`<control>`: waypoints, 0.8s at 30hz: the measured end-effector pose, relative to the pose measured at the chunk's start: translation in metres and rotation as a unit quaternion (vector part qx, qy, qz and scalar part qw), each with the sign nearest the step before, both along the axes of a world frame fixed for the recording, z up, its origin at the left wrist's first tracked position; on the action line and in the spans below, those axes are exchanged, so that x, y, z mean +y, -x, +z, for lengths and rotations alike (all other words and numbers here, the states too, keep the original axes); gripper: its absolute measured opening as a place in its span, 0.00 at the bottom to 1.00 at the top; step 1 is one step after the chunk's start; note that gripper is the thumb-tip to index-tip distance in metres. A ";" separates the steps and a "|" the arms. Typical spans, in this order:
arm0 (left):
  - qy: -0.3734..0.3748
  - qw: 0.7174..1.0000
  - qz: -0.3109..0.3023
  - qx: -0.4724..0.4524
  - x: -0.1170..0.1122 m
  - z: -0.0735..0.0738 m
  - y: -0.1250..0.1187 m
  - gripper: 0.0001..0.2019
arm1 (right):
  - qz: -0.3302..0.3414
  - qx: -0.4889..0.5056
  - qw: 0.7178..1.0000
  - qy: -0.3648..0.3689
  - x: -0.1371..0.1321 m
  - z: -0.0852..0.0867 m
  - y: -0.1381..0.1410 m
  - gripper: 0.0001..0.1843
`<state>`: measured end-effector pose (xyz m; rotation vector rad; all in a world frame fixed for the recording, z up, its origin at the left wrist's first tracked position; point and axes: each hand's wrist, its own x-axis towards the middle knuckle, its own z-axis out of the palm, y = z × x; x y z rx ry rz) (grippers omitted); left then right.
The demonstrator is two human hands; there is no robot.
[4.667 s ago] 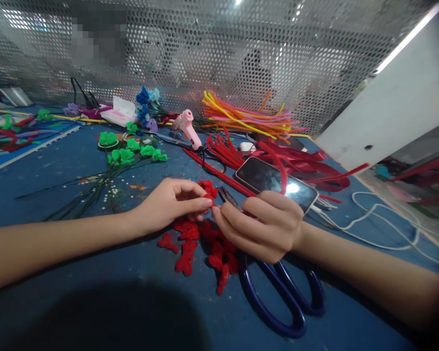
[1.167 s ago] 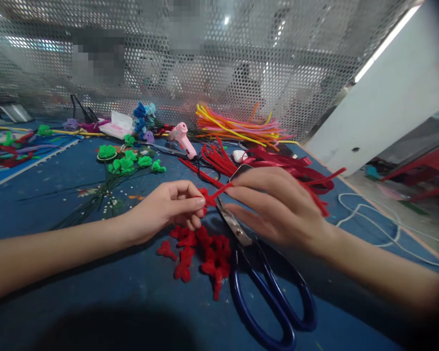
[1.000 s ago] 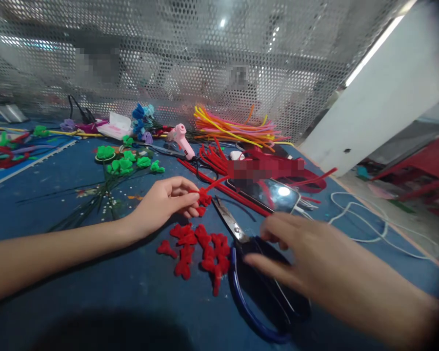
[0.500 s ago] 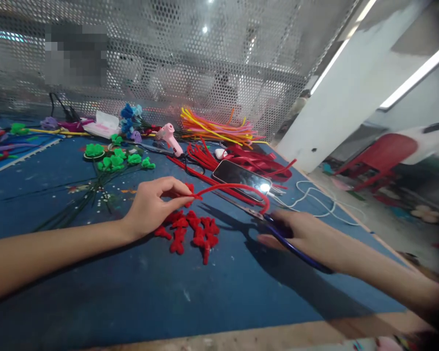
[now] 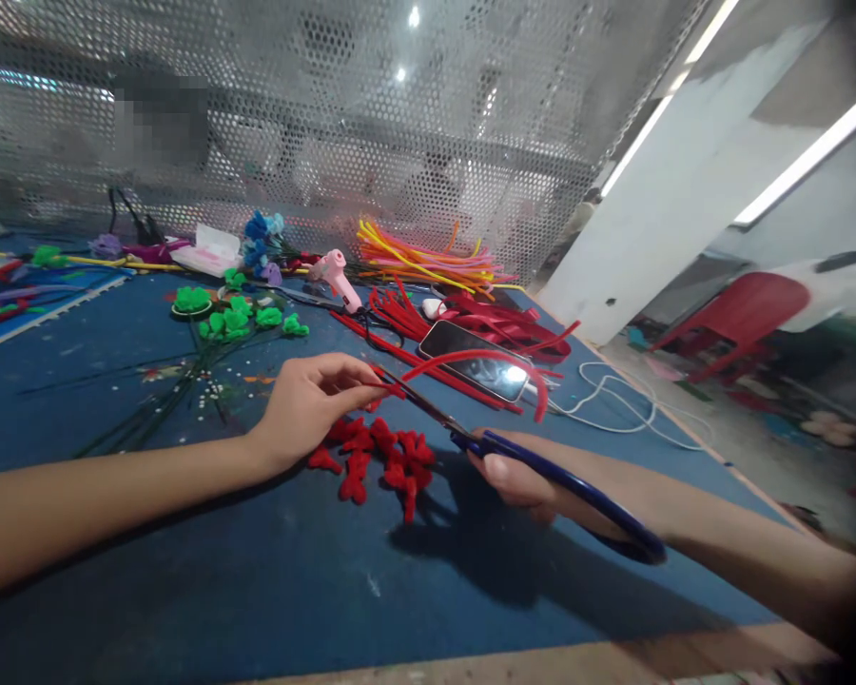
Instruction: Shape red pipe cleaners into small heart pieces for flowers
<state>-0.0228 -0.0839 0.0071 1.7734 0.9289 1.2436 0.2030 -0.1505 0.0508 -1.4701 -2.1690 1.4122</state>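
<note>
My left hand pinches a red pipe cleaner near one end, between thumb and fingers. The rest of the stem arches to the right and bends down at its free end. My right hand grips scissors with dark blue handles. Their blades reach up to the pipe cleaner just beside my left fingertips; whether they have cut it I cannot tell. Below the left hand, several small twisted red pipe-cleaner pieces lie on the blue table.
Behind my hands lie a phone with a white cable, red ribbon, and a pink glue gun. Yellow and orange pipe cleaners rest by the perforated metal screen. Green fuzzy flowers are at the left.
My right hand has moved left, bringing the scissor blades from the pipe cleaner's far bend to beside my left fingertips. The free end now hangs apart from the scissors.
</note>
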 end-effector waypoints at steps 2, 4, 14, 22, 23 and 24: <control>-0.033 0.999 0.003 0.022 -0.002 0.001 0.000 0.05 | 0.011 -0.016 0.999 0.029 0.003 0.000 0.007 0.32; -0.050 0.998 0.010 0.036 -0.004 0.002 0.001 0.06 | 0.007 -0.015 0.999 0.037 0.004 -0.001 0.012 0.33; 0.003 0.999 0.027 0.019 -0.003 0.000 0.000 0.06 | 0.041 -0.030 0.998 -0.026 0.006 0.004 0.020 0.31; 0.016 1.000 0.019 0.012 -0.005 0.003 0.000 0.08 | -0.022 -0.025 0.999 -0.026 -0.002 0.003 0.027 0.31; 0.016 1.000 0.018 0.010 -0.005 0.002 0.000 0.08 | -0.044 -0.030 0.998 -0.015 -0.002 0.001 0.027 0.31; 0.018 1.000 0.015 0.007 -0.005 0.002 0.000 0.08 | -0.067 -0.035 0.997 -0.010 -0.001 -0.001 0.028 0.31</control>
